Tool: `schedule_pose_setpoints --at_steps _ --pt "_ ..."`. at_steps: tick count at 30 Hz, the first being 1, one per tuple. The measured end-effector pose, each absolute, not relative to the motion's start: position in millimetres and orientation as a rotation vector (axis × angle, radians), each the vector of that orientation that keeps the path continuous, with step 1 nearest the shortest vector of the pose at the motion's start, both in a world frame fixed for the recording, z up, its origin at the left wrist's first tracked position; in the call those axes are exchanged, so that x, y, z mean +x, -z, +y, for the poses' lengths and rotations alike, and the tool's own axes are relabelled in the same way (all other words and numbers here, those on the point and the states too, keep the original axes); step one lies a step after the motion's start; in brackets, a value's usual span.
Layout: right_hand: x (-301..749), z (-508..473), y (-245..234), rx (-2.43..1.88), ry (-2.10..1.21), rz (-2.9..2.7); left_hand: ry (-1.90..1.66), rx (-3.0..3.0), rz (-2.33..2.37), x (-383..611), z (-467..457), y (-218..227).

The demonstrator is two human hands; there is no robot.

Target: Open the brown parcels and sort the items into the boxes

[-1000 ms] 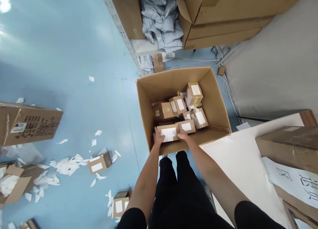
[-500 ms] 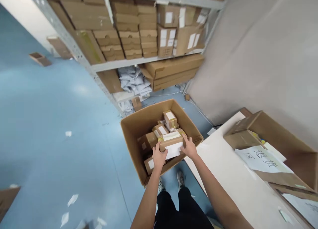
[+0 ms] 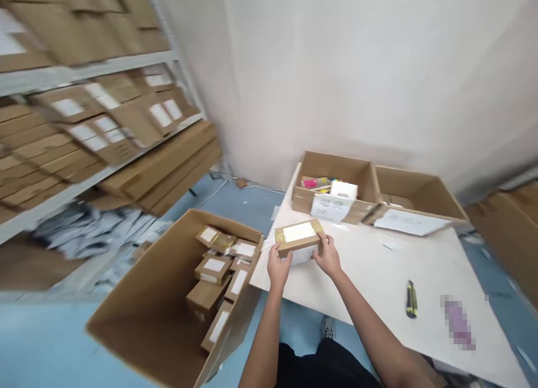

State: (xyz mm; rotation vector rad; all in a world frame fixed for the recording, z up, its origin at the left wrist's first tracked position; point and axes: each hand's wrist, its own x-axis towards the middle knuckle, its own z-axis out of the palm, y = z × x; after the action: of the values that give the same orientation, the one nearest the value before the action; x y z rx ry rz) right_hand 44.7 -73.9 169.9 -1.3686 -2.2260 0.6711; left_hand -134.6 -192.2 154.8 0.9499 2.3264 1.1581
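Observation:
Between my two hands is a small cardboard box [image 3: 297,243] with white labels on its top and front and yellowish tape at its ends. My left hand [image 3: 278,267] grips its left end, and my right hand [image 3: 328,255] its right end. The box is over the near left part of a white table [image 3: 370,264]; whether it touches the top I cannot tell. To the left, a large open carton [image 3: 138,298] on the floor contains several small labelled boxes [image 3: 213,267].
Two open cartons [image 3: 336,169] [image 3: 420,197] with paper signs stand at the table's back. A utility knife [image 3: 411,299] and a pixelated purple patch [image 3: 458,323] are on the right. Shelves of boxes [image 3: 96,124] line the left, and a pale wall [image 3: 336,68] rises behind.
Both hands have lifted the small box out of the large carton and carried it right, over the table. The view has turned right, bringing the tabletop and utility knife into sight.

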Motion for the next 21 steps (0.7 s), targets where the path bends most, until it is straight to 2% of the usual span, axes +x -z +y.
schedule_pose_setpoints --at_steps 6,11,13,17,21 --pt "216.2 -34.0 -119.7 -1.732 -0.677 -1.949 -0.918 1.002 2.118 14.4 -77.3 -126.3" --pt "317.5 -37.7 -73.1 -1.765 -1.14 -1.925 -0.679 1.123 2.092 89.6 -58.5 -87.2" --pt "334.4 -32.0 -65.2 -1.738 -1.119 -1.903 -0.671 1.165 2.175 97.8 -63.8 -79.5" --pt "327.0 -0.5 -60.5 -1.689 -0.859 -1.922 -0.699 1.3 2.343 98.4 -76.7 -78.0" --pt "299.8 28.0 -57.7 -1.617 -0.996 -2.103 -0.606 1.48 2.17 97.5 -81.4 -71.4"
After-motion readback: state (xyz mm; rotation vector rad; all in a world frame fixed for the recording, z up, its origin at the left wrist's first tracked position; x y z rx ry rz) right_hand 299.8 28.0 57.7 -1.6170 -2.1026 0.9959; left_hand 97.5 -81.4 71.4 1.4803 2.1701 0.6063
